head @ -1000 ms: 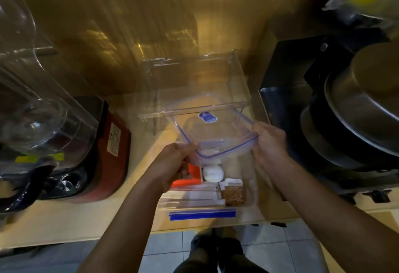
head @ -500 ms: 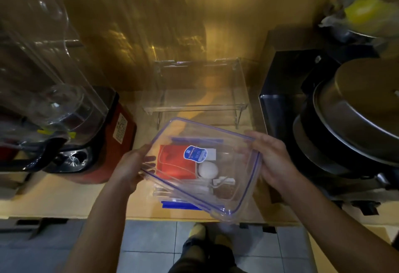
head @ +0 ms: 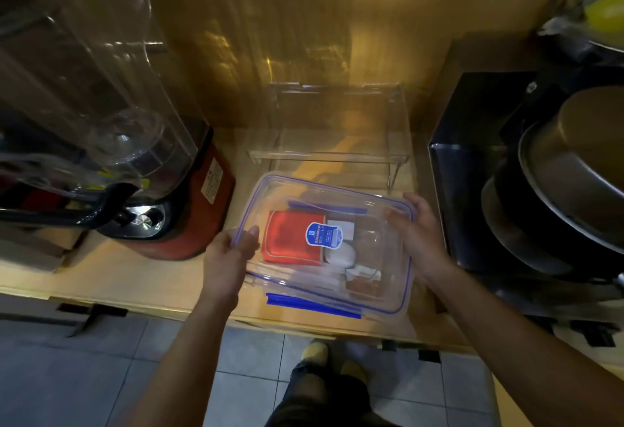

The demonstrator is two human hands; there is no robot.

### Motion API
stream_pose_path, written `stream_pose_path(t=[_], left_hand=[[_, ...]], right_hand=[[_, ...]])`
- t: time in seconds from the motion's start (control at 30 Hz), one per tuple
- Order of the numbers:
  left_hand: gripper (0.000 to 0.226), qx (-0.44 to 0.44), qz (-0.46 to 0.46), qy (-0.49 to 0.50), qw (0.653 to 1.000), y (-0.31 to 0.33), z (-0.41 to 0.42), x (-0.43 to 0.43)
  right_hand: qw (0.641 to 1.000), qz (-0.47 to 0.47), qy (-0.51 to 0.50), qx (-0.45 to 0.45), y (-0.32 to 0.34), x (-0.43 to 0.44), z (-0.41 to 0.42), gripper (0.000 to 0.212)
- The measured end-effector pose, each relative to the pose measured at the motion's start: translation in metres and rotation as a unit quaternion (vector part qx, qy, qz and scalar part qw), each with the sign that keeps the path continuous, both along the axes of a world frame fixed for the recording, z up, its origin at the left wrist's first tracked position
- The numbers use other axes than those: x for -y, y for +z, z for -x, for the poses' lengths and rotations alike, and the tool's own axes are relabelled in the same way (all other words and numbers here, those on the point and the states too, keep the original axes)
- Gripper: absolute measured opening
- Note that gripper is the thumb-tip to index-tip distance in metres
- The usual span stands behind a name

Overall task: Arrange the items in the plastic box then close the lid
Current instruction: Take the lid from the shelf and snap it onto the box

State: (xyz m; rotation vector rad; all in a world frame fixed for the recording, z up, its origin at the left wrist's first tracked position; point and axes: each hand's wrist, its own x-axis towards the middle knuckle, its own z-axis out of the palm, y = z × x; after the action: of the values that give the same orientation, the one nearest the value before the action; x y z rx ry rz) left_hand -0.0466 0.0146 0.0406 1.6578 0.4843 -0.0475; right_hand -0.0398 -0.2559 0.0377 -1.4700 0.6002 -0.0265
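Head view: a person stands at a kitchen tabletop (head: 162, 284), lowering a clear lid (head: 337, 203) over a plastic box (head: 317, 298).
Left of scene: a red blender (head: 189, 210) with a clear jug sits just beside the box.
Left hand (head: 229, 254): fingers closed on the lid's left edge, thumb on top.
Items: a red packet (head: 290, 241), a white round object (head: 341, 256) and a small brown sachet (head: 363, 283) lie inside the box, seen through the lid; the packing looks done.
Lid: blue-rimmed, with a blue label near its middle; it hovers over the box, tilted and skewed, far left corner raised; whether any edge touches the rim cannot be told.
Box: near the tabletop's front edge; the blue clip (head: 314, 306) at its near side hangs open.
Long axis: the lid runs left to right, turned so its right end sits nearer the person.
Right hand (head: 418, 234): fingers curled around the lid's right edge, gripping it.
Left to do: judging by the skew, squaring the lid, pressing it down and snapping the clips.
Right of scene: dark stacked pans (head: 557, 197) stand well apart.
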Motion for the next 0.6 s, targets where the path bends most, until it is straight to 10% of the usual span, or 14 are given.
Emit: stream_pose_path(t=[0.23,0.6], left_hand=[[0.018,-0.004,0.014,0.122,0.992,-0.004,0.004,0.006],[0.020,0.022,-0.070,0.044,0.996,-0.027,0.003,0.006]], right_hand=[[0.999,-0.027,0.040,0.003,-0.010,0.000,0.010,0.034],[0.990,0.125,0.059,0.019,-0.030,-0.012,0.038,0.040]])
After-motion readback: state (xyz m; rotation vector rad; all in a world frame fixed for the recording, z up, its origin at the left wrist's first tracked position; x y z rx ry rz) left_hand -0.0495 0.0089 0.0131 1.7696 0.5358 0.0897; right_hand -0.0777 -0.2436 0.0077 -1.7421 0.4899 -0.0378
